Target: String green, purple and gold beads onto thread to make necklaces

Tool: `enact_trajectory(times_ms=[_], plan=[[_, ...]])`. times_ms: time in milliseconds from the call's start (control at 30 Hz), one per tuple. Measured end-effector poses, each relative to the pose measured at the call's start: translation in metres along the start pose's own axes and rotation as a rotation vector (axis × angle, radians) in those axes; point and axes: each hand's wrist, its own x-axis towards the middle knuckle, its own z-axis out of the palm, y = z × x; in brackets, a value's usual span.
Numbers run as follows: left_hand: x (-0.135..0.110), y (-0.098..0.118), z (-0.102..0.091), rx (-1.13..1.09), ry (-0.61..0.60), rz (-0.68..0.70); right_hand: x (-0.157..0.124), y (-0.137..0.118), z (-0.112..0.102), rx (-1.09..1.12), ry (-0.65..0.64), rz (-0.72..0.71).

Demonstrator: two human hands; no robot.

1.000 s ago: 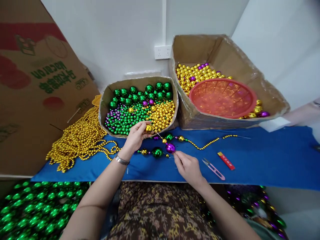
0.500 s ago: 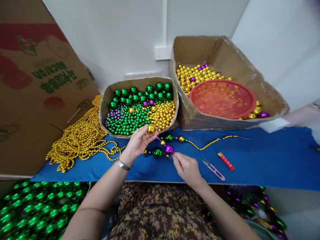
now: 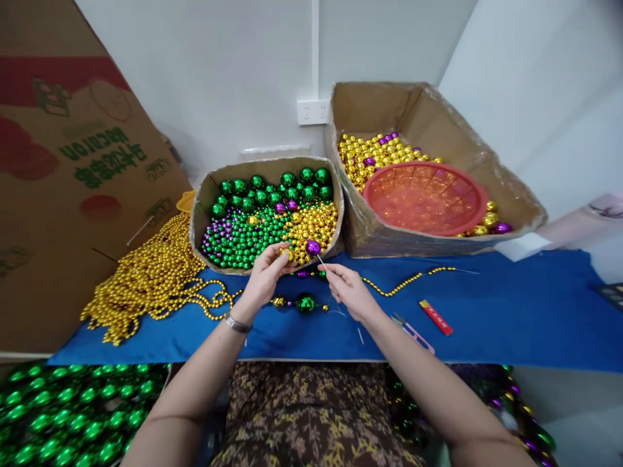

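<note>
My left hand (image 3: pixel 267 274) pinches a shiny gold bead (image 3: pixel 288 255) at the front edge of the smaller box. My right hand (image 3: pixel 349 288) grips a thin pale needle (image 3: pixel 321 261), pointing up and left. A large purple bead (image 3: pixel 313 248) sits at the needle's far end, over the small gold beads in the box. Beneath my hands, a strand with a big green bead (image 3: pixel 305 303) lies on the blue cloth (image 3: pixel 302 337). Another strand, ending in small gold beads (image 3: pixel 399 285), runs to the right, partly hidden by my right hand.
The smaller box (image 3: pixel 195 227) holds green, purple and gold beads. To its right, a larger box (image 3: pixel 384 243) contains gold beads and a red basket (image 3: pixel 423 227). A gold bead-chain pile (image 3: pixel 146 279) lies left. Thread snips (image 3: pixel 413 335) and a red packet (image 3: pixel 436 318) lie right.
My right hand has moved up, and the purple bead has risen from above the cloth to the smaller box's front edge. My left hand keeps its gold bead, slightly lower in the picture.
</note>
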Motion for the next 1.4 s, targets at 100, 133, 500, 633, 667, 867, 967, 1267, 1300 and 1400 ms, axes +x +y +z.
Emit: enact_trajectory(times_ms=[100,133,500,633,667,867,967,1267,1300,1400], plan=[[-0.004,0.001,-0.002,0.161,-0.075,0.043,-0.004,0.012,0.004,0.020,0.015,-0.020],[-0.005,0.003,-0.002,0.227,-0.102,0.071,-0.006,0.016,0.004,0.011,0.023,-0.029],[0.040,0.019,0.018,0.311,-0.257,-0.184,-0.014,0.012,0.008,0.032,0.033,0.027],[0.039,0.029,0.002,0.342,-0.233,-0.148,-0.026,0.019,0.004,0.025,0.042,-0.002],[0.038,0.032,-0.005,0.369,-0.220,-0.123,-0.028,0.020,0.003,0.024,0.043,-0.011],[0.041,0.042,-0.053,0.983,-0.009,0.152,-0.037,0.026,0.001,-0.050,0.023,-0.049],[0.041,0.036,-0.058,1.307,-0.053,0.266,-0.038,0.029,0.002,-0.124,0.017,-0.076],[0.044,0.009,-0.035,1.570,-0.243,0.251,-0.046,0.034,0.007,-0.209,0.055,-0.200],[0.045,0.008,-0.034,1.587,-0.251,0.258,-0.046,0.035,0.008,-0.219,0.058,-0.209],[0.046,0.007,-0.032,1.612,-0.265,0.284,-0.043,0.036,0.009,-0.258,0.088,-0.232]])
